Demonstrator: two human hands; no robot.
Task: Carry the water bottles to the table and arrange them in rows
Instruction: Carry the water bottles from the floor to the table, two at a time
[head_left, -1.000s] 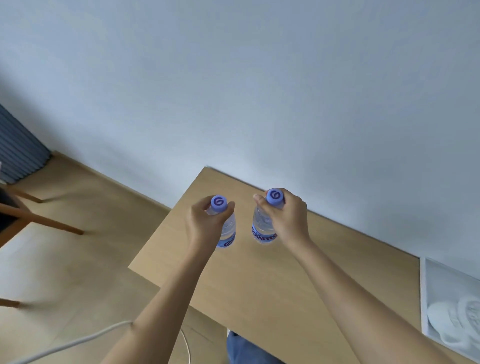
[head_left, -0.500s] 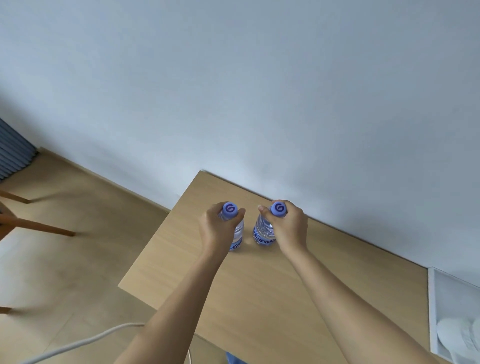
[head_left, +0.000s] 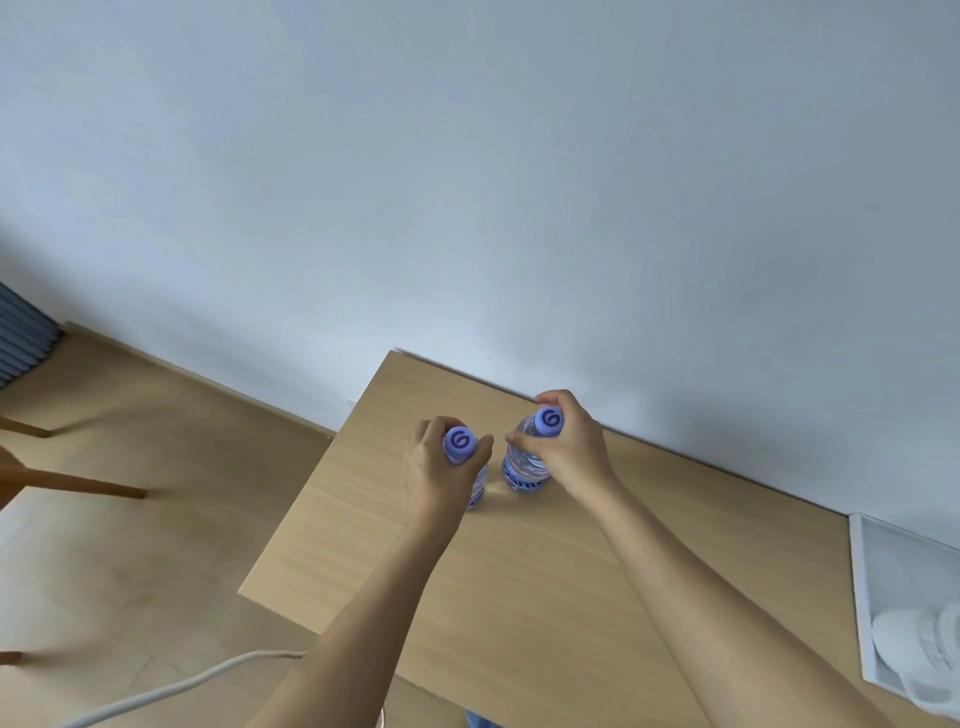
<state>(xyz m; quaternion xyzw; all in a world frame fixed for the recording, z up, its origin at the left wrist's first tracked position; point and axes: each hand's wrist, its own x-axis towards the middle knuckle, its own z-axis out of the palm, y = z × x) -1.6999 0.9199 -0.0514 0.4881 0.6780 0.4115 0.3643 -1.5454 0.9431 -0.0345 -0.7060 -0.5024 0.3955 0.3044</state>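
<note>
Head view, contents as seen:

- Table (head_left: 519, 597): light wood top, far edge against the pale wall (head_left: 519, 182). Its far left corner lies just beyond the two bottles.
- Left bottle (head_left: 477, 486): clear plastic, purple cap, upright near the far left corner. Its base appears to be on or just above the top (the hand hides the contact).
- Right bottle (head_left: 524, 467): same kind, upright, just beside the first and nearer the far edge. Its base seems to rest on the top.
- Left hand (head_left: 439, 467): fingers and thumb curled round the neck and cap of the left bottle, gripping it.
- Right hand (head_left: 569, 449): fingers curled round the cap and shoulder of the right bottle, gripping it.
- White tray (head_left: 878, 571): at the right edge of the table, holding white items too unclear to name.
- White cable (head_left: 182, 686): trails over the wood floor below the near edge.
- Chair legs (head_left: 78, 483): wooden, at the left, well apart from the table.

Step in hand (a judgement): setting down the first pair as the start of a row by the far left corner. The next move calls for letting go of both caps without tipping either bottle, then fetching more and standing them in line with these two.
</note>
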